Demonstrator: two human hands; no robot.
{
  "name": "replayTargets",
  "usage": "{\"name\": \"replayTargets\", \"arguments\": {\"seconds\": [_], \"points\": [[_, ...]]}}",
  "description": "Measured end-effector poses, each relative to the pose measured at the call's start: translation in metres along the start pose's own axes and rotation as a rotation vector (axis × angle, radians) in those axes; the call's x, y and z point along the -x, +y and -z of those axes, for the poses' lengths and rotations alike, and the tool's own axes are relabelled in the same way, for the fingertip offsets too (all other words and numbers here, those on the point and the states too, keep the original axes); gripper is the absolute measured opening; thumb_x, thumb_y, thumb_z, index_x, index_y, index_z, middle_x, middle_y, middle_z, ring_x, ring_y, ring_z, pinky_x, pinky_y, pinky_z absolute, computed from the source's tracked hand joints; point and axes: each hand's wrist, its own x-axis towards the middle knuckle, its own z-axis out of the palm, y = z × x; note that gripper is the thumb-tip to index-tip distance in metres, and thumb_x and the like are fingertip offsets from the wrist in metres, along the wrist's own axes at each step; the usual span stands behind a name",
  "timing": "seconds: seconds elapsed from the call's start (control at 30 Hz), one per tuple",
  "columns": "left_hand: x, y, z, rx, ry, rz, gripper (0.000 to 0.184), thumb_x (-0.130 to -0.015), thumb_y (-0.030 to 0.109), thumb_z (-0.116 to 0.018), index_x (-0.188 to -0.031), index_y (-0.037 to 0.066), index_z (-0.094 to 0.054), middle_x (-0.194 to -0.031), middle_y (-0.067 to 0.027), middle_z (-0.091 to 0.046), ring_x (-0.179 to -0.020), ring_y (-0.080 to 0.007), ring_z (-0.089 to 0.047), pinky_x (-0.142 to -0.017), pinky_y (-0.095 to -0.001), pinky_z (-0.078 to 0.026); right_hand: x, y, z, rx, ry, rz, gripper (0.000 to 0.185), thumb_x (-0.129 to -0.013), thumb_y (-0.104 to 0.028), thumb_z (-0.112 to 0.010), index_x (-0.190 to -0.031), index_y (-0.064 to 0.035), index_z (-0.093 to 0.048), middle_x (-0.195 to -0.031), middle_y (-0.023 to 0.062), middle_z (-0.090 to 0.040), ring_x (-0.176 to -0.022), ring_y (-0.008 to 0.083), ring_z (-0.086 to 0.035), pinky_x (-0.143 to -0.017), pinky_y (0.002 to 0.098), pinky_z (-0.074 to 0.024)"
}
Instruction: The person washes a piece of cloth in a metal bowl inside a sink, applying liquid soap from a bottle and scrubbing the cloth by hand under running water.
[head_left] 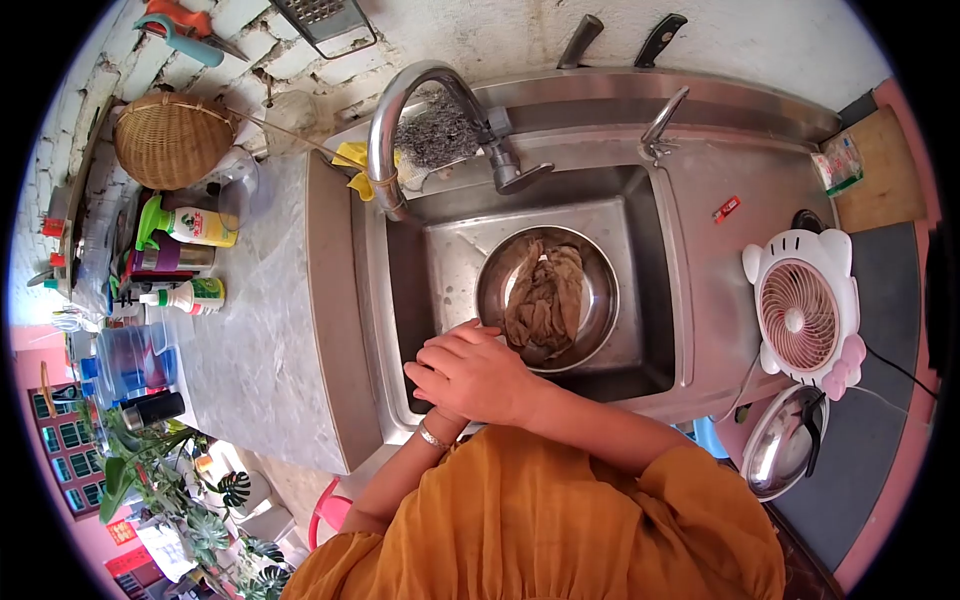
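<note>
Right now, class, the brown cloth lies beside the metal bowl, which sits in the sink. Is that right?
Not quite: the brown cloth lies inside the metal bowl, not beside it, as the head view shows. The bowl does sit in the sink.

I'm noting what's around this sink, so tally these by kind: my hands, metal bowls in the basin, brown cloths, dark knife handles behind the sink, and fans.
Hands (right hand, left hand): 2
Metal bowl: 1
Brown cloth: 1
Knife handles: 2
Fan: 1
Total: 7
</note>
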Motion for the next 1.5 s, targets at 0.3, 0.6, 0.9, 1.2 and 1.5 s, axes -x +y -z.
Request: {"name": "replayTargets", "arguments": {"seconds": [0.3,0.6,0.9,1.2,1.5], "points": [[-0.005,0.025,0.000,0.042,0.031,-0.020,0.029,-0.071,0.025,-0.067,-0.095,0.010,-0.063,-0.104,-0.0054,-0.060,-0.102,-0.0263,-0.051,-0.091,-0.0371,-0.039,0.012,0.004,0.009,0.011,-0.229,-0.050,0.024,-0.061,-0.026,-0.064,-0.075,-0.0106,-0.053,-0.068,0.0005,-0.046,-0.068,0.0179,-0.052,-0.070,0.0347,-0.0432],[-0.015,0.032,-0.016,0.054,0.057,0.047,0.030,-0.070,0.025,-0.069,-0.094,0.009,-0.063,-0.103,-0.0061,-0.060,-0.102,-0.0274,-0.051,-0.090,-0.0376,-0.039,0.049,0.005,0.057,-0.150,0.054,-0.523,0.058,-0.066,-0.021,-0.071,-0.116,-0.0016,-0.048,-0.118,0.0161,-0.047,-0.108,0.0297,-0.048,-0.091,0.0384,-0.0380],[-0.011,0.036,-0.027,0.001,-0.031,0.003,0.038,-0.061,0.020,-0.071,-0.095,0.007,-0.062,-0.098,-0.0079,-0.060,-0.098,-0.0287,-0.052,-0.089,-0.0374,-0.040,0.094,0.003,0.040,-0.389,0.001,-0.712,0.045,-0.075,-0.028,-0.066,-0.105,0.0030,-0.052,-0.113,0.0166,-0.049,-0.107,0.0336,-0.046,-0.093,0.0406,-0.0353],[-0.025,0.036,-0.002,0.090,-0.416,-0.089,0.057,-0.060,0.022,-0.073,-0.112,0.009,-0.053,-0.112,-0.0099,-0.050,-0.104,-0.0286,-0.047,-0.092,-0.0381,-0.038,0.097,0.007,0.063,-0.620,-0.106,-0.708,0.035,-0.080,-0.024,-0.062,-0.099,0.0029,-0.052,-0.107,0.0170,-0.050,-0.100,0.0326,-0.048,-0.087,0.0360,-0.0391],[-0.017,0.024,-0.042,0.195,-0.572,-0.065,0.047,-0.063,0.026,-0.072,-0.102,0.008,-0.055,-0.109,-0.0098,-0.054,-0.101,-0.0282,-0.050,-0.084,-0.0369,-0.044,0.115,0.014,0.074,-0.680,-0.091,-0.719,0.030,-0.084,-0.020,-0.055,-0.104,0.0021,-0.053,-0.107,0.0150,-0.051,-0.101,0.0303,-0.049,-0.089,0.0356,-0.0374]]}}
